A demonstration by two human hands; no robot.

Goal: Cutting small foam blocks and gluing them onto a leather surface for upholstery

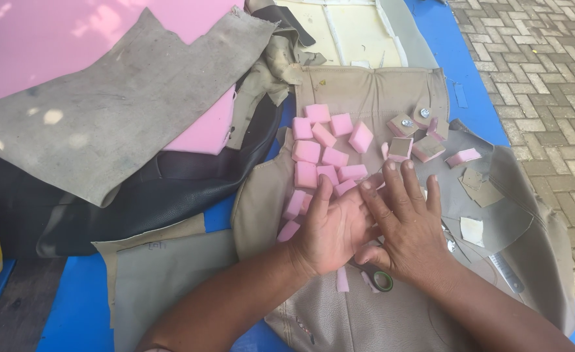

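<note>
My left hand [330, 228] and my right hand [408, 225] lie side by side, flat and touching, the right overlapping the left at the fingers. Both are open, palms down, pressed on the tan seat cover [391, 313]; I cannot tell whether anything is pinched beneath them. Just under my right wrist lie scissors [380, 279] with a green-lined handle loop, blades hidden by the hand. Two thin pink foam strips [343, 280] lie beside that loop.

The pink foam blocks [320, 156] lie directly ahead of my fingertips, the nearest touching my left fingers. The group runs away from me, its long axis pointing forward and slightly right. My left hand is the nearer one. I count about fifteen blocks in the main group.

Ahead and right of my right hand lie about five foam blocks faced with tan material [408, 140], two carrying a metal screw head [407, 122]. To the right lie two tan scraps [479, 189] and one pale scrap [472, 230].

Far left of my left hand, one large pink foam sheet [72, 32] lies under a grey cloth [118, 104], on the blue table [79, 313].
</note>
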